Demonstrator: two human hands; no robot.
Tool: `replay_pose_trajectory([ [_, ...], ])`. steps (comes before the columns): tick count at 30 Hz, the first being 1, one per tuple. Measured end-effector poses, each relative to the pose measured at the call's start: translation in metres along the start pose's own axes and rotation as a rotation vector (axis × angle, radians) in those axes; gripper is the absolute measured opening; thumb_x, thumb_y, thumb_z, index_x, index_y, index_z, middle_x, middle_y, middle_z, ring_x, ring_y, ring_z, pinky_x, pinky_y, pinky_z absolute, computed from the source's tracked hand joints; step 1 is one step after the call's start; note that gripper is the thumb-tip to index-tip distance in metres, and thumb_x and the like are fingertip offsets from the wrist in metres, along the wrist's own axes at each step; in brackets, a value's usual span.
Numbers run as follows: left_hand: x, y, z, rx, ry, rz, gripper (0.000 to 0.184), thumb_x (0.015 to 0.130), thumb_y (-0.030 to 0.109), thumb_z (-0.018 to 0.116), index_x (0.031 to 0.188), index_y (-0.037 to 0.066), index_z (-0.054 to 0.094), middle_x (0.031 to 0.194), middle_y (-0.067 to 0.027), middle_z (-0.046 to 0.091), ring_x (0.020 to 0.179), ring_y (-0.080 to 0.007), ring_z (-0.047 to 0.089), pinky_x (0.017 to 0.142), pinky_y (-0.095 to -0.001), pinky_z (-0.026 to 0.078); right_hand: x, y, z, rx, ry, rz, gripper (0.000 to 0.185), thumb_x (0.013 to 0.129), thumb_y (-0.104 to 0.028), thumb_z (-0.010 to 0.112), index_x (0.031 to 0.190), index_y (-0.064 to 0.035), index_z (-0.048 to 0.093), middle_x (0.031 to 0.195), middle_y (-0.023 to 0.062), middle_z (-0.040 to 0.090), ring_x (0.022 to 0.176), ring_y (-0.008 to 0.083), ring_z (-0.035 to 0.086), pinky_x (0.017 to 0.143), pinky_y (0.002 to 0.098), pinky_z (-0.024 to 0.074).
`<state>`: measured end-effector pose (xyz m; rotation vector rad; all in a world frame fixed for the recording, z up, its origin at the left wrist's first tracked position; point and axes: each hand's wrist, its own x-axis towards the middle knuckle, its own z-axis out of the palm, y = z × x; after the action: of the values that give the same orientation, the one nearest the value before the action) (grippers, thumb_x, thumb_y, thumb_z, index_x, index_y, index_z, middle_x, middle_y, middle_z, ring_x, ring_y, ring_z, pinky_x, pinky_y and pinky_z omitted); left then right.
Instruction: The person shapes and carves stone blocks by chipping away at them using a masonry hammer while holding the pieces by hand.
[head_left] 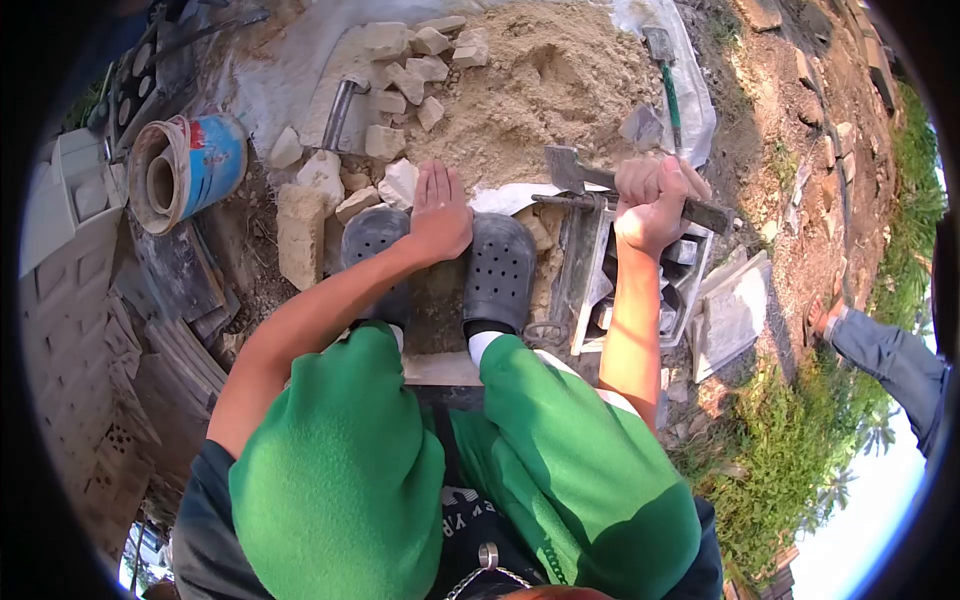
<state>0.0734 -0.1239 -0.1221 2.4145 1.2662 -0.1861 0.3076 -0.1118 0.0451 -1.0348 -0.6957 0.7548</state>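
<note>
the right crate (590, 285) holds grey pieces (682, 251). the right hand (652, 203) clamps the hammer (598, 178), its head (566, 170) left of the grip; the left hand (441, 217) has fingers together.

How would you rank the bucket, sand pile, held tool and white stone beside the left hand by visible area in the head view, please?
Largest to smallest:
Sand pile
Bucket
Tool in the right hand, partly hidden
White stone

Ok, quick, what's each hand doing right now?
Left hand: open, fingers extended beside a rough whitish stone chunk; its palm is hidden.
Right hand: closed, holding a long dark tool with a flat grey head.
</note>
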Motion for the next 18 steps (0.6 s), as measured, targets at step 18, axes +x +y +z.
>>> replay_pose_trajectory([
  [18, 0.035, -0.041, -0.035, 0.209, -0.216, 0.550, 0.055, 0.093, 0.021, 0.045, 0.146, 0.009, 0.039, 0.153, -0.0124, 0.037, 0.143, -0.0241, 0.032, 0.119, -0.0414, 0.023, -0.002, 0.000, -0.031, -0.023, -0.004, -0.025, 0.041, 0.098, -0.018, 0.038, 0.059, -0.0123, 0.027, 0.047, -0.0022, 0.020, 0.040, 0.0113, 0.017, 0.042, 0.0312, 0.0189],
])
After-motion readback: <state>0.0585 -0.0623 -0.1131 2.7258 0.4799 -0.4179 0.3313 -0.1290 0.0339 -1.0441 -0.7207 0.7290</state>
